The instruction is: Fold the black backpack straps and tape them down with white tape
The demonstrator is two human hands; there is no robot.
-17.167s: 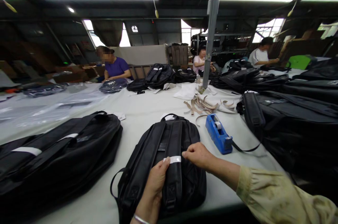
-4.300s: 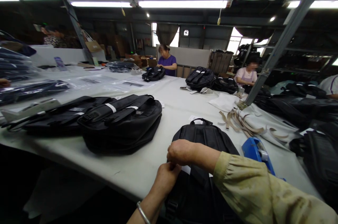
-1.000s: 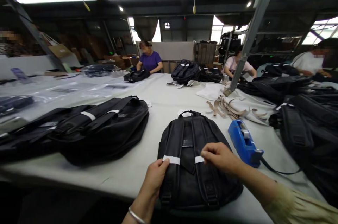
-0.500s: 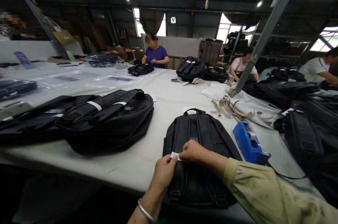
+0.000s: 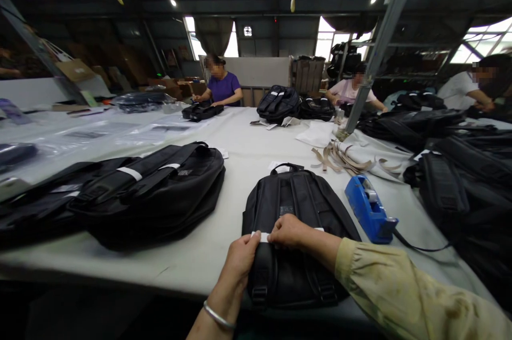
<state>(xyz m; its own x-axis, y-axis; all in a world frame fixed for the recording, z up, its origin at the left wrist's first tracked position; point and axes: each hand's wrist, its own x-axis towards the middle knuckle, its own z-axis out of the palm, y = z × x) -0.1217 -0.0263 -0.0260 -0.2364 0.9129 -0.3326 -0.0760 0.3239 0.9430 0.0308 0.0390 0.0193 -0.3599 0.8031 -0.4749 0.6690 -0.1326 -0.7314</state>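
Observation:
A black backpack [image 5: 298, 190] lies in front of me on the table, shoulder straps facing up and top handle pointing away. A white strip [image 5: 264, 237] crosses its left strap. My left hand [image 5: 241, 257] pinches the strip's left end between thumb and finger. At the other end, the curled fingers of my right hand [image 5: 288, 230] are closed on the strip, fingertips partly hidden. Part of a second white band [image 5: 319, 229] shows at the right strap behind my right wrist. Just right of the backpack stands a blue tape dispenser [image 5: 366, 206].
More black backpacks [image 5: 160, 196] with white bands lie to the left on the white table [image 5: 240, 140]. Beyond the dispenser are brownish strips [image 5: 340, 157] and a pile of black bags [image 5: 456, 190]. A metal post [image 5: 370, 68] rises at the right. Several people work farther back.
The view has shifted slightly to the right. Both hands stay on the white strip, with more of it visible between them. The second band has come into view beside my right wrist.

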